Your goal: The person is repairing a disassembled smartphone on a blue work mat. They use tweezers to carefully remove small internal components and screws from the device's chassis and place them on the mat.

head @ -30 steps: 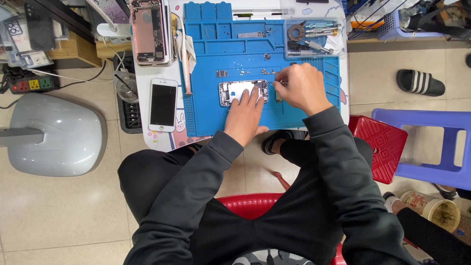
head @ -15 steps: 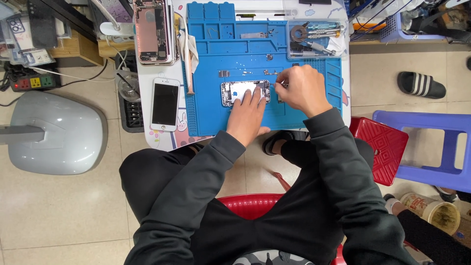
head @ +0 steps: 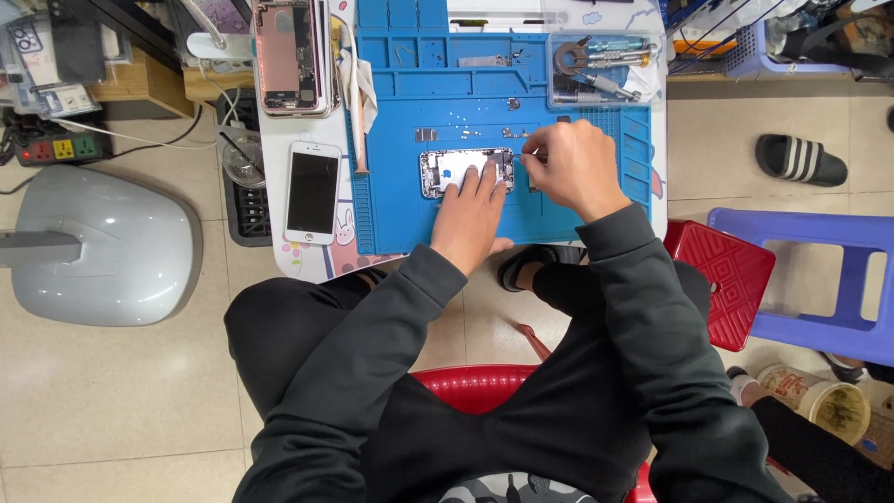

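Observation:
An opened phone body (head: 447, 170) with exposed parts lies on a blue work mat (head: 410, 205) on a small white table. My left hand (head: 472, 214) rests flat on it, fingers spread over its lower right part. My right hand (head: 568, 166) is at the phone's right end, fingers pinched on a thin metal tool whose tip touches the phone's edge. Small screws and metal parts (head: 466, 132) lie on the mat above the phone.
A white phone (head: 312, 191) lies face up left of the mat, another opened phone (head: 289, 58) above it. A clear tray of tools (head: 596, 70) sits at the mat's top right. A red stool (head: 722, 270), a blue stool (head: 819, 279) and a sandal (head: 799, 160) stand right.
My hands stay on the opened phone; the right hand shifted slightly at the phone's right end. The view has drifted a little.

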